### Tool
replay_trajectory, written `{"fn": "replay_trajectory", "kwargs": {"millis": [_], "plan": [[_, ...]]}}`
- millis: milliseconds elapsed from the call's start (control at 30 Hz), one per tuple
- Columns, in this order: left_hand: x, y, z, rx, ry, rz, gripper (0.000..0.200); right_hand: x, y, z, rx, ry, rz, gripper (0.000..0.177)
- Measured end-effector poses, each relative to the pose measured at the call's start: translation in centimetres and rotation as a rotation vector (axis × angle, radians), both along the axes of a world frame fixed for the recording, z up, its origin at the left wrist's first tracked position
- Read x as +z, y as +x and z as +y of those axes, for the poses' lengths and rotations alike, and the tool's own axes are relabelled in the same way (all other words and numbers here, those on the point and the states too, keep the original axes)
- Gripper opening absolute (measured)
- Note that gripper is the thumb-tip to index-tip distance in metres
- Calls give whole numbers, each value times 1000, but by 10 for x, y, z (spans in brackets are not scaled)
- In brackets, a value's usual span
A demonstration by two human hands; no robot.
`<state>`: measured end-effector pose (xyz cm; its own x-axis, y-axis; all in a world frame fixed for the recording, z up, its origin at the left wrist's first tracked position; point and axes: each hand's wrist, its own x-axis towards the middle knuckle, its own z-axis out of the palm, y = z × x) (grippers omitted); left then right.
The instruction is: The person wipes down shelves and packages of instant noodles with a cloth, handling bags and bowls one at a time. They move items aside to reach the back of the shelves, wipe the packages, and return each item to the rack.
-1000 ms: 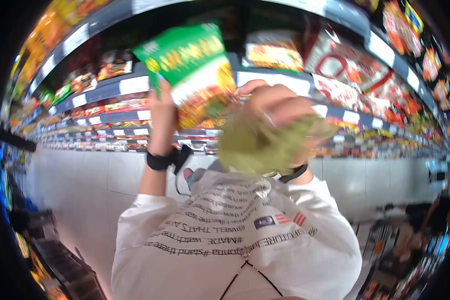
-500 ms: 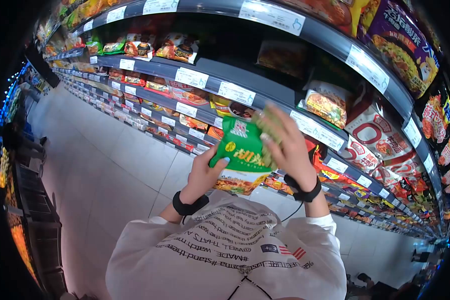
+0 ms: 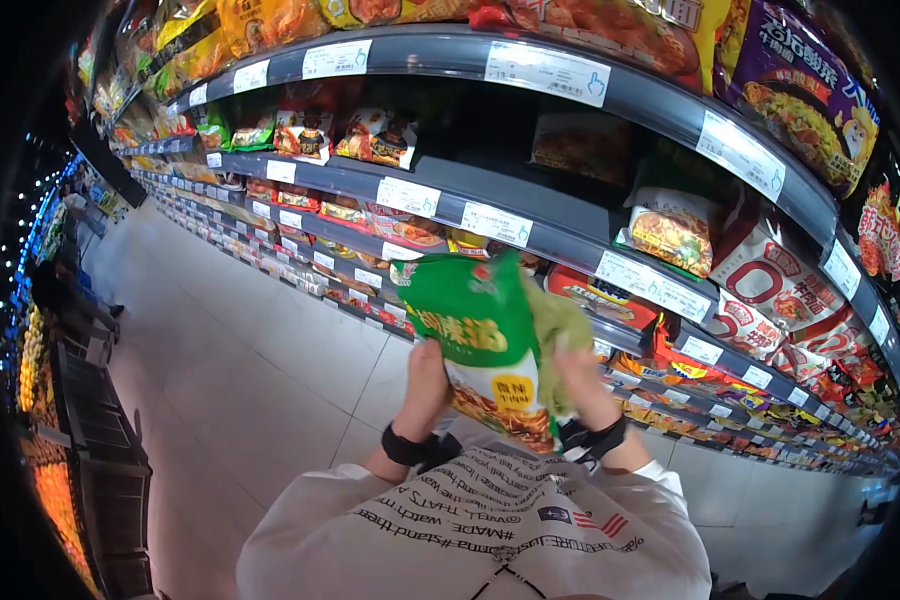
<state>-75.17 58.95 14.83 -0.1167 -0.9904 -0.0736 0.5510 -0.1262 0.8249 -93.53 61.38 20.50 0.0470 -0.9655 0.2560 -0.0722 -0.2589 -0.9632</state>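
A green and white packet of instant noodles [image 3: 470,325] with yellow lettering and a noodle picture is held upright in front of my chest. My left hand [image 3: 427,388] grips its lower left edge, thumb on the front. At the packet's right side, my right hand [image 3: 585,388] is smeared by motion, its fingers closed on a pale green cloth [image 3: 562,335]. The cloth lies along the packet's right edge and partly behind it. Both wrists wear black bands.
Curved shelves [image 3: 570,240] with white price tags [image 3: 545,72] run across the front and down the right, stocked with noodle packets such as a purple one [image 3: 805,95]. Pale tiled floor [image 3: 260,370] stretches to the left, where dark crates [image 3: 100,440] stand.
The packet has turned and shifted slightly right and down. My right hand and the cloth have moved from the packet's upper front to its right side, lower down.
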Motion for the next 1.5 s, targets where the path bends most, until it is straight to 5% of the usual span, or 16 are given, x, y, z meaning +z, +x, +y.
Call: {"fn": "replay_trajectory", "kwargs": {"millis": [67,100,167,267,500,667,800,933,1033,1067,1133,1200,1233,1267,1300,1500], "plan": [[-4,-12,4,-118,212,95,35,-63,27,-4,83,531,-798,52],[8,-14,9,-104,280,112,33,-58,24,0,195,417,-492,51],[49,-14,16,-18,445,85,27,-70,39,17,136,349,-460,46],[21,8,-15,-90,145,249,29,-69,32,38,244,426,-500,46],[51,32,-115,30,-206,-395,32,-68,-24,45,121,498,-866,53],[109,-3,-214,-118,-253,-439,42,-62,-28,67,-19,453,-870,56],[119,0,-292,-104,-89,-973,44,-63,-35,87,7,387,-778,61],[119,-9,-294,37,-221,-959,33,-69,-49,110,-140,354,-776,60],[150,-28,-258,179,-516,-994,25,-66,-55,111,-188,215,-873,55],[143,-35,-262,218,-879,-976,22,-64,-55,111,-192,212,-876,55],[141,-63,-264,-10,-809,-889,28,-62,-56,113,-203,248,-974,52],[147,-91,-284,94,-1443,-1420,31,-60,-53,111,-180,276,-961,47],[146,-108,-297,109,-1517,-1523,31,-61,-49,110,-164,121,-763,46],[147,-120,-308,84,-1435,-1578,31,-62,-47,108,-145,-33,-561,45],[149,-128,-318,61,-1347,-1616,31,-61,-50,106,-163,299,-868,44],[152,-146,-355,-20,-1066,-1663,31,-66,-55,109,-202,248,-909,51]]}}
